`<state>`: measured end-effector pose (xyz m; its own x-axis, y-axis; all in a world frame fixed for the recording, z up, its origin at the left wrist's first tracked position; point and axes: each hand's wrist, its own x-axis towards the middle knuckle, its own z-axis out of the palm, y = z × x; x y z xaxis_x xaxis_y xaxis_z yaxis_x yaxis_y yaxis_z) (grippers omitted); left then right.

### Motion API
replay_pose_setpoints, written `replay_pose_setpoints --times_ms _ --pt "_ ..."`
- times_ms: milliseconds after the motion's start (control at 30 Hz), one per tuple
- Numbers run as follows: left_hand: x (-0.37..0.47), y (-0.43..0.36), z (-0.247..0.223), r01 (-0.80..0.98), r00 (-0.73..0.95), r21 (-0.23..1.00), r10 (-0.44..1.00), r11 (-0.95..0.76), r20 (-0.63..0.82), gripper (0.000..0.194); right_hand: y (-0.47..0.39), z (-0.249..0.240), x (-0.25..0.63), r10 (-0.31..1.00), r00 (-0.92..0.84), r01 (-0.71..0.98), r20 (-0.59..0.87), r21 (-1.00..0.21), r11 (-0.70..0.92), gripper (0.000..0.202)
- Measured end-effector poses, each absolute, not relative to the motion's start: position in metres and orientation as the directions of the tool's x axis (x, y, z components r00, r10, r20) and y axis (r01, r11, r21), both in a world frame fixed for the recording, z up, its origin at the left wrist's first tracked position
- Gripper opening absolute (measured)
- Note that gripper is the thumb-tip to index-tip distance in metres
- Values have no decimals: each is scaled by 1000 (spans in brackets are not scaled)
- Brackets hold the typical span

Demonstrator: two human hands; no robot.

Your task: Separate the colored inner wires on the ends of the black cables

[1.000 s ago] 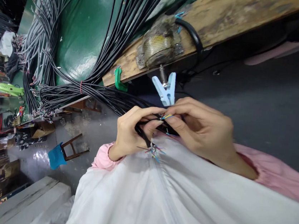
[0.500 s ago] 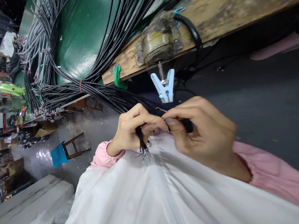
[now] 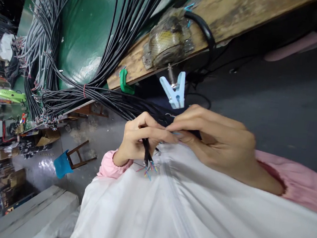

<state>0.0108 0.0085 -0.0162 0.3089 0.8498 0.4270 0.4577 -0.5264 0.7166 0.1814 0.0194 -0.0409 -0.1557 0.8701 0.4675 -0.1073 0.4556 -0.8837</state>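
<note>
Black cables (image 3: 101, 94) trail off a green bench (image 3: 78, 41) at left. The left hand (image 3: 138, 134) curls around black cable ends (image 3: 146, 153), their coloured wires (image 3: 149, 169) splayed over a white garment (image 3: 124, 214); I judge a steady hold matters most here. A light-blue clip (image 3: 176, 97) shows just above the spot where a blue sliver (image 3: 177, 133), likely wire, sits pinched narrowly in the right hand (image 3: 218, 143). From my remote post, I'd favour light pressure.

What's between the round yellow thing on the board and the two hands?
In the head view, a light-blue clip and a metal shaft show there.
</note>
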Motion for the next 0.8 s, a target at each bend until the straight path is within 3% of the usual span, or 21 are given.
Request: replay_pose_setpoints --times_ms 167,300,433,567,733,800 --pt "8 10 -9 525 293 738 904 -424 311 38 21 -36 189 803 -135 123 581 -794 595 23" --pt "3 21 -1 446 463 753 845 -484 269 35 23 -26 203 776 -233 288 585 -721 630 22" --pt "1 28 10 371 480 800 835 -471 268 31 33 -25 209 777 -319 82 543 -801 593 18" --pt "-3 26 11 380 507 818 837 -431 206 39 43 -33 206 816 -386 -182 430 -903 390 13" --pt "-4 19 -8 380 406 802 862 -462 304 43 39 -38 203 966 -171 -213 192 -965 154 19" --pt "-1 16 -13 386 365 788 865 -478 346 42 34 -37 201 977 -171 -258 130 -963 83 26"
